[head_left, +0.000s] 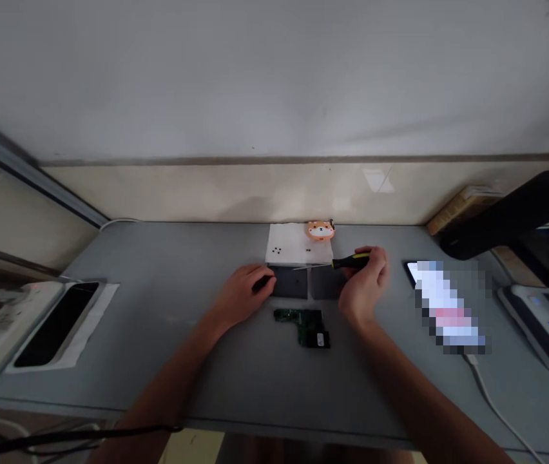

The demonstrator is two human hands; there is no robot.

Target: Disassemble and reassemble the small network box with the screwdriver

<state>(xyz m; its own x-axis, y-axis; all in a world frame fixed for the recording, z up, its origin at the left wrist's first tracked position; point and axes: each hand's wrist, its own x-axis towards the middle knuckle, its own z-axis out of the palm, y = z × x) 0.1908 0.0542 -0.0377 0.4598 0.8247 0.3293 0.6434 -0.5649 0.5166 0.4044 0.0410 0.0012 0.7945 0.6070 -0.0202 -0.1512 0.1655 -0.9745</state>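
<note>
My right hand (364, 283) is closed round a screwdriver (346, 261) with a black and yellow handle, its thin shaft pointing left over a dark grey flat case (298, 283). My left hand (243, 295) rests on the case's left edge, fingers curled against it. A green circuit board (306, 324) lies on the table just in front of the case, between my forearms. Behind the case lies a white sheet (294, 243) with a few small black screws (277, 251) on it, and an orange animal-shaped gadget (320, 230) at its far corner.
The grey table (168, 309) runs to a wall at the back. A phone (443, 303) with a white cable lies to the right, a white power strip (545, 325) beyond it. A black tray on white paper (55, 325) sits at the left. A dark monitor arm (511, 216) hangs at the right.
</note>
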